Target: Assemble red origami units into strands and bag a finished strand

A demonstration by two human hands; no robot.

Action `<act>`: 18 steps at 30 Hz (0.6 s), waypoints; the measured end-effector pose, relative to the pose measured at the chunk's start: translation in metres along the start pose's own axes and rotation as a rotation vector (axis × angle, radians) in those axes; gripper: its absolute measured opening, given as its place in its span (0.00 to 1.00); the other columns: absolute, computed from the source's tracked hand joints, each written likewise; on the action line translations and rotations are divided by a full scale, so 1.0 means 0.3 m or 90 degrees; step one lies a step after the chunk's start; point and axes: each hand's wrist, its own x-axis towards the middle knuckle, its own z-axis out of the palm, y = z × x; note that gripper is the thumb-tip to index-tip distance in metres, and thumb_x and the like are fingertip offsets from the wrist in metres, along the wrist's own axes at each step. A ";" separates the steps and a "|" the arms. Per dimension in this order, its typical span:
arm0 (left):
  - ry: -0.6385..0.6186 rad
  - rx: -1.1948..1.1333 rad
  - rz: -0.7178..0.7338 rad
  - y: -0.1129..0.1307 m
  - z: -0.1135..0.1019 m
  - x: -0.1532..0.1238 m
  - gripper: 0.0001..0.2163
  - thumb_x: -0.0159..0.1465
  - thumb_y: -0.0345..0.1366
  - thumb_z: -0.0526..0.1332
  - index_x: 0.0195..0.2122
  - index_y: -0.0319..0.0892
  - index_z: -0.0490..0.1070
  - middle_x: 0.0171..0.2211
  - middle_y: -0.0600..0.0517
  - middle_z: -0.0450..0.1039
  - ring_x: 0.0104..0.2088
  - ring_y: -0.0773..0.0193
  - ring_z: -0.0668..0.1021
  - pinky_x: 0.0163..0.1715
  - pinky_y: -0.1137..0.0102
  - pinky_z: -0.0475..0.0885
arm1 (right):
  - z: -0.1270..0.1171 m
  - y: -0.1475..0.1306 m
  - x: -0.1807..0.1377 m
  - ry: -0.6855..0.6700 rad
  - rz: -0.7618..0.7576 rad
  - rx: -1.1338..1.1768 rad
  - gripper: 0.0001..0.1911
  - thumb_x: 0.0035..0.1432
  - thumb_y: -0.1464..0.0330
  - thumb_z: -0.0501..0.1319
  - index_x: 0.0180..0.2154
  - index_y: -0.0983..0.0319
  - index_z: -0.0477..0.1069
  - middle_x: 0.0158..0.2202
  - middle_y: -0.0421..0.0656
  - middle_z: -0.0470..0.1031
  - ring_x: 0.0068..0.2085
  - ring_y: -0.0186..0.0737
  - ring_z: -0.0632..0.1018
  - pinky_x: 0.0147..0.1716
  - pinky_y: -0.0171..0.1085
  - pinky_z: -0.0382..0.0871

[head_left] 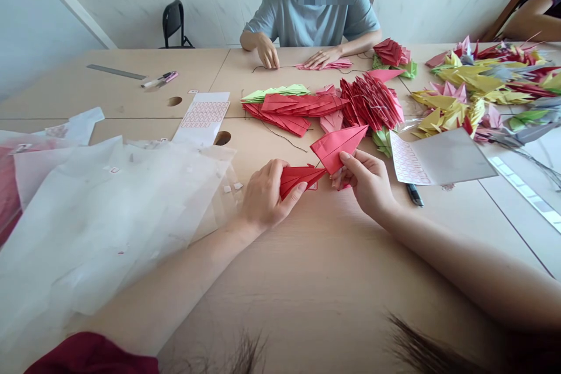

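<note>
My left hand (266, 196) is closed around a small stack of folded red paper petals (298, 178) just above the table. Between thumb and fingers of my right hand (366, 178) is one folded red paper petal (335, 149), pointed at its upper right end. Its lower corner meets or overlaps the tip of the stack; I cannot tell whether they touch. A bit of red shows under my right fingers, mostly hidden. Beyond my hands lie bundles of folded red paper (302, 105) and a green folded bundle (276, 92).
Translucent plastic bags (109, 198) cover the left side. Sticker sheets (204, 114) and a folded white card (442, 160) lie nearby, with a dark pen (414, 194). Finished-looking paper flowers (473, 87) pile up at right. Opposite, a person in blue (315, 17) handles pink paper.
</note>
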 end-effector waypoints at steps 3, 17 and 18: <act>-0.003 -0.004 0.005 0.001 -0.002 -0.001 0.16 0.67 0.49 0.51 0.45 0.40 0.62 0.41 0.46 0.72 0.41 0.54 0.74 0.41 0.60 0.69 | -0.001 0.003 0.004 0.004 0.019 0.019 0.16 0.60 0.57 0.62 0.28 0.63 0.71 0.21 0.41 0.75 0.21 0.33 0.75 0.20 0.32 0.66; 0.029 0.029 0.003 0.004 0.001 -0.001 0.17 0.66 0.50 0.53 0.44 0.41 0.62 0.40 0.47 0.71 0.41 0.55 0.75 0.41 0.61 0.69 | 0.000 0.004 0.004 -0.032 0.059 0.001 0.16 0.60 0.57 0.63 0.29 0.63 0.72 0.24 0.42 0.76 0.23 0.33 0.76 0.22 0.32 0.68; 0.043 0.033 0.005 0.002 0.002 0.001 0.17 0.66 0.50 0.54 0.44 0.41 0.61 0.40 0.47 0.71 0.41 0.55 0.75 0.40 0.61 0.69 | -0.001 0.002 0.004 -0.039 0.051 -0.015 0.16 0.60 0.57 0.63 0.29 0.63 0.72 0.24 0.42 0.76 0.23 0.33 0.76 0.23 0.32 0.69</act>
